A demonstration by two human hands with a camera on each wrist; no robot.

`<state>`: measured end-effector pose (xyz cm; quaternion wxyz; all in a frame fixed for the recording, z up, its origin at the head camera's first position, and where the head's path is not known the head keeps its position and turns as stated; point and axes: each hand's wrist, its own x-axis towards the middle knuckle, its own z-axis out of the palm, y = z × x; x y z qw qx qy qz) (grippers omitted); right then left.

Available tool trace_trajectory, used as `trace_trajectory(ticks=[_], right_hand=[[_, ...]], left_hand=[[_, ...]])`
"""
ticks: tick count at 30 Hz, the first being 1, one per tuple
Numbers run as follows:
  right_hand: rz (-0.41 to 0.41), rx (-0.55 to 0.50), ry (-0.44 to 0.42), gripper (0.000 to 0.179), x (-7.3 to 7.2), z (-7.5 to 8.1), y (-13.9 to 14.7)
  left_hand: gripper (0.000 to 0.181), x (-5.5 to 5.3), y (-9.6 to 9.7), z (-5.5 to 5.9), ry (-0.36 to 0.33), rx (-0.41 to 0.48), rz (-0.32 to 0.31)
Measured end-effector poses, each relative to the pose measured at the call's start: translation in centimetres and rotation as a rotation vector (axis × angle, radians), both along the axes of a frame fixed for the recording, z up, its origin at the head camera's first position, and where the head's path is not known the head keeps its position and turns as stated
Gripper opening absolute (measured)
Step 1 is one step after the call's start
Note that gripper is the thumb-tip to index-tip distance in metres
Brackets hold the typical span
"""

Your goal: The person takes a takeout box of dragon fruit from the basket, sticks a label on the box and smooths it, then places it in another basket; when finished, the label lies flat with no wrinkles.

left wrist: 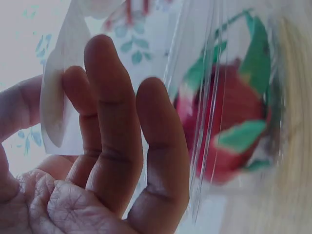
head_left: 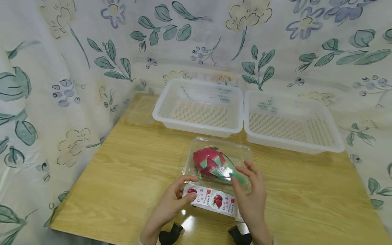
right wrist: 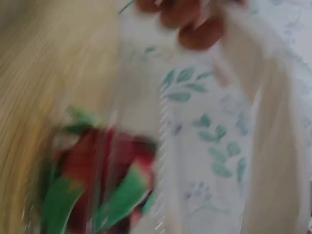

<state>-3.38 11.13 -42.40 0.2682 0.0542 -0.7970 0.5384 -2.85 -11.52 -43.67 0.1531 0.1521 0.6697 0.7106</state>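
A red dragon fruit with green scales lies inside a clear plastic box on the table. In front of the box, my left hand pinches the left end of a white sticker strip printed with dragon fruit pictures, thumb on top. The left wrist view shows this strip between the thumb and the fingers, beside the box wall. Over the box's right side is my right hand, fingers bent and parted, thumb and fingertips near the lid. The strip's right end passes beneath that hand. The right wrist view is blurred.
Two white plastic baskets stand side by side at the table's back. Left of them lies a clear plastic container. A floral curtain hangs behind the wooden table.
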Motion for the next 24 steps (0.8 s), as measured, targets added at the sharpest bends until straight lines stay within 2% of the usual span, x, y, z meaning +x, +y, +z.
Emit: trace_trajectory(ticks=[2, 4, 6, 10, 11, 13, 18, 21, 24], right_hand=[[0.138, -0.034, 0.075, 0.034, 0.5, 0.5, -0.7], [0.280, -0.046, 0.095, 0.034, 0.8, 0.8, -1.2], [0.410, -0.054, 0.040, 0.032, 1.0, 1.0, -1.5], [0.538, 0.000, -0.089, 0.027, 1.3, 0.9, -1.7], [0.560, -0.002, -0.112, 0.026, 1.3, 0.8, -1.8], [0.567, 0.024, -0.104, 0.027, 1.2, 0.5, -2.0], [0.560, 0.052, -0.013, 0.035, 0.9, 0.0, -2.4], [0.583, 0.045, 0.040, 0.037, 0.7, -0.3, -2.6], [0.574, 0.054, 0.055, 0.036, 0.7, -0.4, -2.7]], left_hand=[[0.038, 0.0, 0.6, 0.2, 0.000, -0.035, 0.006], [0.034, 0.1, 1.1, 0.3, 0.004, -0.066, 0.009], [0.031, 0.2, 1.5, 0.5, 0.017, -0.103, 0.012], [0.029, 0.4, 1.9, 0.6, 0.043, -0.150, 0.027], [0.029, 0.5, 2.0, 0.5, 0.049, -0.156, 0.034], [0.028, 0.5, 1.9, 0.4, 0.047, -0.148, 0.042], [0.027, 0.4, 1.8, 0.3, -0.009, -0.099, 0.055], [0.027, 0.4, 1.8, 0.4, -0.046, -0.073, 0.054], [0.027, 0.4, 1.8, 0.3, -0.060, -0.048, 0.045]])
